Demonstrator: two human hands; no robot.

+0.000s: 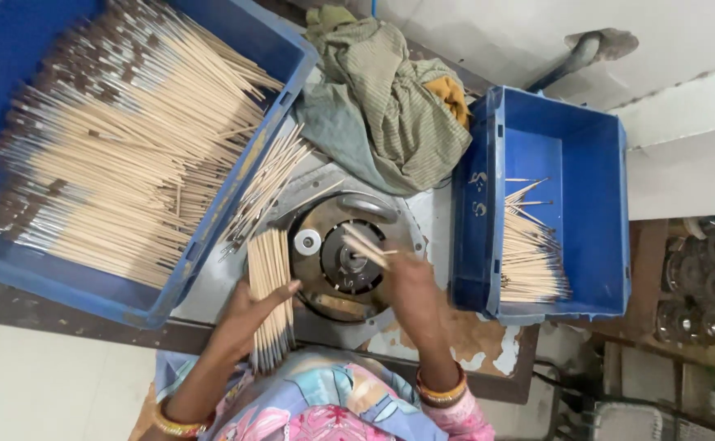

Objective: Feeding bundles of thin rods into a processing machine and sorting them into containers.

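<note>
My left hand (251, 314) grips a bundle of thin pale wooden sticks (270, 290) with dark tips, held flat beside a round metal machine (348, 260). My right hand (406, 286) holds one or two sticks (366, 245) over the machine's dark spinning centre; this hand is blurred. A loose fan of sticks (268, 184) lies between the machine and the big crate. Both wrists wear gold bangles.
A large blue crate (153, 306) at left is full of sticks. A smaller blue crate (598, 163) at right holds a small pile of sticks (529, 253). A crumpled green cloth (390, 106) lies behind the machine. Metal discs (701, 286) sit at far right.
</note>
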